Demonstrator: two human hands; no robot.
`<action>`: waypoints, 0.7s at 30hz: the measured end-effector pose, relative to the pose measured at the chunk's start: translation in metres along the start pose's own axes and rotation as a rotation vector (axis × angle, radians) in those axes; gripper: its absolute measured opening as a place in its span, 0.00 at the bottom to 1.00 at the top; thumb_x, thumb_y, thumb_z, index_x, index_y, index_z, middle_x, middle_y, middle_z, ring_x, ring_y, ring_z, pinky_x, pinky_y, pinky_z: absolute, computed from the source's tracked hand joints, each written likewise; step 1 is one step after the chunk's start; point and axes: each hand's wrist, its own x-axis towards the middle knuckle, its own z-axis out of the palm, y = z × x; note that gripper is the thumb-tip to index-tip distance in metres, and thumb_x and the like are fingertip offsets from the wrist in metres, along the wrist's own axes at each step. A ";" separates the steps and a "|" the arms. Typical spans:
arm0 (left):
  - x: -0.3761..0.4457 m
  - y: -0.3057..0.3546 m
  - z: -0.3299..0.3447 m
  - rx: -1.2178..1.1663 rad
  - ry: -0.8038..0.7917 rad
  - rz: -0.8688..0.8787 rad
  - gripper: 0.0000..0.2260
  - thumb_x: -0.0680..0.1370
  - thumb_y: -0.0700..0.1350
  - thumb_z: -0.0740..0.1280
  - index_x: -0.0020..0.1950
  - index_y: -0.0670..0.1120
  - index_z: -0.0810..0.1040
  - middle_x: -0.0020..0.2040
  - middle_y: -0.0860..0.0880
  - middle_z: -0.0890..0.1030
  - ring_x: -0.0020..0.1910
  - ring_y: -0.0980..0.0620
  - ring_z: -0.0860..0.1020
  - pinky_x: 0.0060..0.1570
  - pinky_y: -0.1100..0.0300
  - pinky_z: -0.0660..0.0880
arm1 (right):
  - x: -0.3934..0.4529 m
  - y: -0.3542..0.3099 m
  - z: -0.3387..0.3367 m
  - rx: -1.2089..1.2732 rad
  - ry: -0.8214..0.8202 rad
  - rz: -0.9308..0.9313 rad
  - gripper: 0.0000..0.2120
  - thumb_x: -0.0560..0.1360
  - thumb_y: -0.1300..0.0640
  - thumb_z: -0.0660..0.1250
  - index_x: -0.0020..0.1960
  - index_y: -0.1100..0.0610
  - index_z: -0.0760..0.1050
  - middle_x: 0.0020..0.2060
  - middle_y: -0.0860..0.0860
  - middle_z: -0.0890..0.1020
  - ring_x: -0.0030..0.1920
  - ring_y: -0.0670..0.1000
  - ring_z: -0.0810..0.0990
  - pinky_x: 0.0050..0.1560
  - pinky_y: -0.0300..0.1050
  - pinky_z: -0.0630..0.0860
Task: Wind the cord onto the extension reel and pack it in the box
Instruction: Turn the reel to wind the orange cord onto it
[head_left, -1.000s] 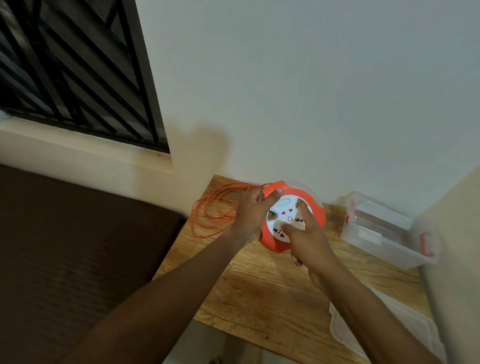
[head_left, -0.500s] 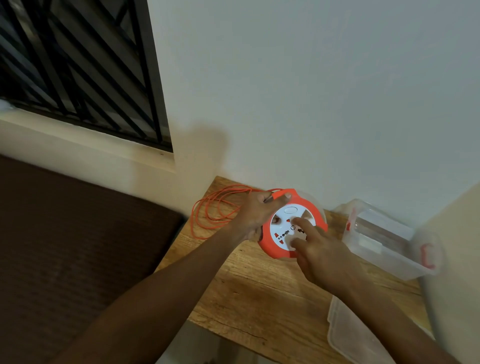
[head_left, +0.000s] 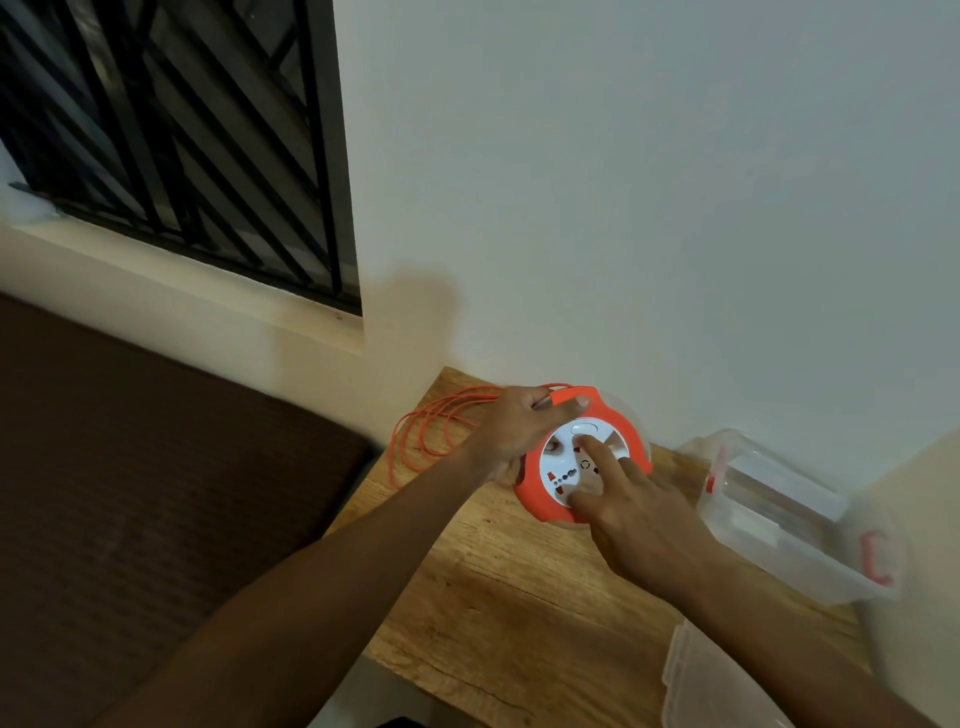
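Extension reel at table rear by wall, tilted, white socket face toward camera, disc axis leaning up and forward. Left hand grips orange rim, thumb over top edge. Right hand fingers extended, index and thumb pressing socket face. Loose cord coils left of reel. Clear box well right, lid at near edge

Bare forearms, no sleeves (no rings/watch visible)

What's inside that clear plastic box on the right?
Nothing can be made out inside the clear box; its walls blur and reflect, so I cannot be sure. The orange reel is outside it, on the wooden table.
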 end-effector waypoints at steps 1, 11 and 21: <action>-0.001 0.000 -0.001 0.005 0.004 0.004 0.15 0.79 0.53 0.76 0.53 0.40 0.86 0.48 0.39 0.88 0.43 0.44 0.86 0.41 0.53 0.83 | 0.001 -0.001 -0.001 0.004 0.001 -0.014 0.18 0.67 0.58 0.78 0.56 0.51 0.81 0.69 0.63 0.71 0.54 0.63 0.81 0.39 0.54 0.82; -0.004 0.001 -0.001 0.007 0.099 0.057 0.13 0.77 0.56 0.77 0.49 0.46 0.88 0.49 0.42 0.89 0.46 0.48 0.86 0.49 0.49 0.83 | 0.017 0.008 -0.006 -0.048 -0.003 -0.129 0.29 0.67 0.52 0.78 0.66 0.43 0.73 0.71 0.59 0.69 0.54 0.60 0.80 0.40 0.54 0.81; 0.001 -0.011 -0.006 -0.071 0.169 0.075 0.08 0.79 0.52 0.75 0.40 0.56 0.88 0.38 0.53 0.88 0.37 0.57 0.86 0.37 0.62 0.81 | 0.033 -0.001 -0.008 0.036 -0.001 0.060 0.42 0.59 0.51 0.83 0.69 0.48 0.68 0.69 0.63 0.72 0.55 0.65 0.81 0.39 0.58 0.82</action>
